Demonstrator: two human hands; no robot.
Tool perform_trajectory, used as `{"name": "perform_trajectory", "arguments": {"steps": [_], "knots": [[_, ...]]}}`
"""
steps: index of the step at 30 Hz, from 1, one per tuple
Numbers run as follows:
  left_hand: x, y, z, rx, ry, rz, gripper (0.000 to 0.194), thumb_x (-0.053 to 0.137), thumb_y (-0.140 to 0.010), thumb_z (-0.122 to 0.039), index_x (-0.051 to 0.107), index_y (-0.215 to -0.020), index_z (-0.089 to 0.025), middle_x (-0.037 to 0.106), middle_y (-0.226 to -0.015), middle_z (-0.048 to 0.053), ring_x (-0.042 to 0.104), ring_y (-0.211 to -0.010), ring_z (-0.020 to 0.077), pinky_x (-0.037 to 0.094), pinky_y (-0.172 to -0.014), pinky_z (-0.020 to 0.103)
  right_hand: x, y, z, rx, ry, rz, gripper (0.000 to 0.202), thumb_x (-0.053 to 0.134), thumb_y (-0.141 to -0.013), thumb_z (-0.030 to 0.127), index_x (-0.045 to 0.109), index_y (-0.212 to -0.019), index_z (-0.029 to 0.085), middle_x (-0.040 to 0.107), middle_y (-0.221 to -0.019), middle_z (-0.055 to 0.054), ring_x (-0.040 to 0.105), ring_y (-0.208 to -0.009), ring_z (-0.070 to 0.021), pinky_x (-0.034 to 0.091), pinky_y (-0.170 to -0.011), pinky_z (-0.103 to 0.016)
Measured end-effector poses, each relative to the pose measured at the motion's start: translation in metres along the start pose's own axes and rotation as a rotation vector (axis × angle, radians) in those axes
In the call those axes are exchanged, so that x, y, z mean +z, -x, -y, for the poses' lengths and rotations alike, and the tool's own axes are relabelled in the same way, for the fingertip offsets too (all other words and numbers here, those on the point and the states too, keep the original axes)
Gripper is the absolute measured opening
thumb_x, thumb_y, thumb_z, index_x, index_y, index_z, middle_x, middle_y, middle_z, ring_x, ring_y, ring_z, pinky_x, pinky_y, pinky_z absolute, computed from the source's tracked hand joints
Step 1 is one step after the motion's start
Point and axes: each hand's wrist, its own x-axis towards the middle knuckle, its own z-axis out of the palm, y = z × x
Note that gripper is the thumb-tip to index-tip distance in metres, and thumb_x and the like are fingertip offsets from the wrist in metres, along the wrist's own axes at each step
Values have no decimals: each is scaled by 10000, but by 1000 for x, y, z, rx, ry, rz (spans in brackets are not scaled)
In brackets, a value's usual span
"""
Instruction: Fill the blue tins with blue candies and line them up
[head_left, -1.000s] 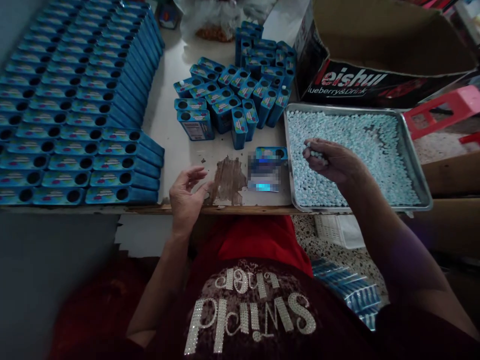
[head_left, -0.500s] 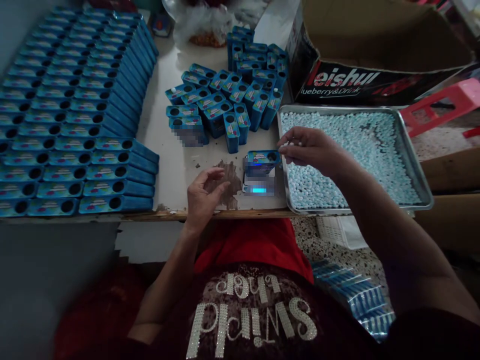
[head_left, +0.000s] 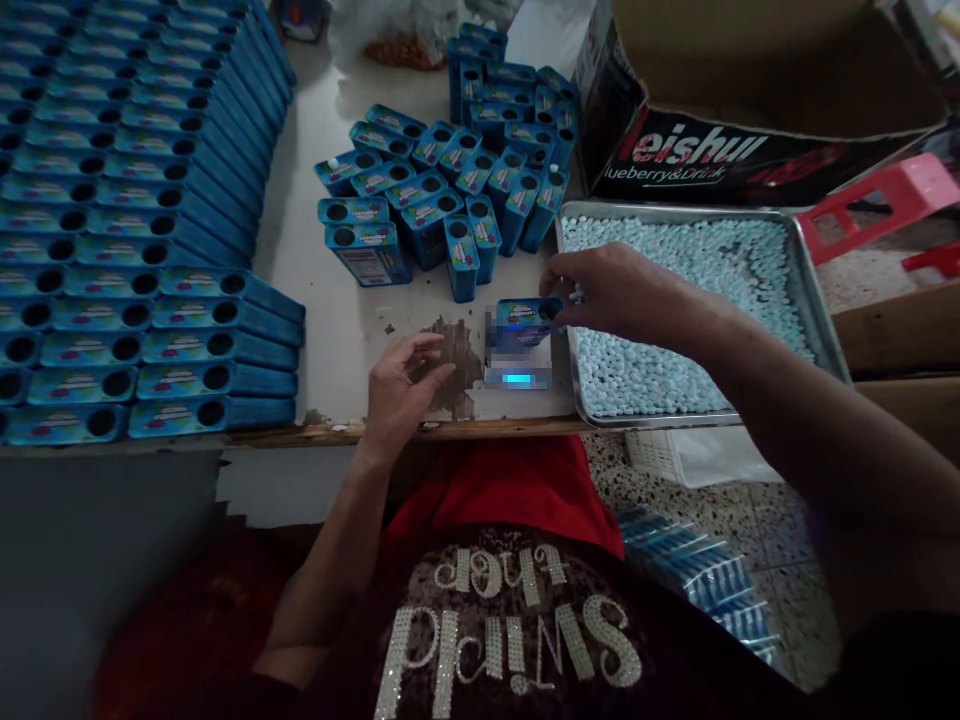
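Note:
My right hand (head_left: 592, 287) is closed around a few small pale candies (head_left: 576, 295), its fingertips at the right end of a blue box (head_left: 527, 318). That box stands on a small scale (head_left: 517, 379) with a lit display. Right under my right hand's wrist lies a metal tray (head_left: 817, 300) filled with pale blue and white candies (head_left: 652, 370). My left hand (head_left: 409, 385) hovers with fingers apart and nothing in it, over the table (head_left: 337, 360) left of the scale. A loose group of blue boxes (head_left: 427, 210) with round holes on top stands behind.
Many blue boxes (head_left: 142, 250) are packed in rows on the left. A large open carton (head_left: 697, 150) sits behind the tray, with a red plastic stool (head_left: 877, 205) to its right. A plastic bag (head_left: 405, 30) lies at the back. Wrapped blue packs (head_left: 705, 580) are on the floor.
My right hand has moved slightly left, bringing the candies to the box on the scale. My left hand stays nearly still, and the camera view has shifted a little.

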Motion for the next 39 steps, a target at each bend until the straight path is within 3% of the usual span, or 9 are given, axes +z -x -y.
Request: {"name": "perform_trajectory", "arguments": {"steps": [5,10,13,20,27,31,33,36,39], "knots": [[-4,-2,0,27,-1,15,349,927,-871,-283,899,-1218,-265,824,-1226,73,823,-1043,228,680,-1024,404,-3,-10,-4,-73,224,31,294,993,-724,-6,825,-795,225,561,-696,17,601,-841,-192,392,-812,-339],[-8,-2,2,47,-16,14,325,927,-882,-287,893,-1203,-254,804,-1217,66,821,-1027,225,691,-1000,397,-7,-13,3,-87,397,78,145,960,-899,234,840,-820,222,658,-759,-7,704,-941,-236,482,-894,-361],[-9,-2,3,62,-38,31,299,914,-914,-294,884,-1210,-259,801,-1230,64,820,-1047,231,696,-1018,405,-6,-8,17,-60,571,100,30,899,-931,210,896,-943,238,765,-850,-17,751,-971,-258,526,-932,-382],[-9,-3,8,71,-44,46,283,926,-913,-284,887,-1193,-267,803,-1244,75,821,-1062,244,714,-1055,443,2,0,35,68,682,67,197,961,-876,106,937,-1046,202,799,-859,-36,759,-893,-255,530,-883,-388],[-2,-7,-3,79,-30,40,250,918,-952,-318,881,-1189,-250,819,-1203,69,835,-1049,238,692,-1008,407,4,0,13,-47,456,-26,91,967,-929,269,917,-990,222,785,-876,-43,750,-914,-256,567,-972,-433],[7,-19,-23,189,-44,-4,193,910,-990,-302,878,-1175,-254,843,-1107,47,831,-1031,235,680,-977,381,-1,1,-1,-68,218,-98,191,1049,-864,328,896,-928,235,735,-800,-7,702,-836,-217,590,-904,-414],[12,-27,-36,274,-88,-36,155,900,-1012,-270,870,-1163,-258,850,-1086,35,821,-1043,235,667,-995,381,-11,5,-11,-44,37,-192,216,1077,-828,257,900,-947,224,754,-804,-18,654,-787,-191,576,-791,-371],[18,-38,-58,402,-152,-27,146,912,-1021,-222,855,-1147,-269,858,-1136,34,806,-1130,250,642,-1047,390,-29,16,-32,122,-320,-423,151,942,-915,40,862,-945,165,720,-748,-8,485,-627,-94,356,-544,-259],[24,-49,-74,481,-223,22,100,903,-1054,-243,838,-1118,-283,848,-1170,39,788,-1173,263,624,-1087,410,-45,33,-64,378,-754,-583,381,603,-1113,-54,708,-814,159,584,-700,37,319,-539,-29,175,-487,-178]]}}
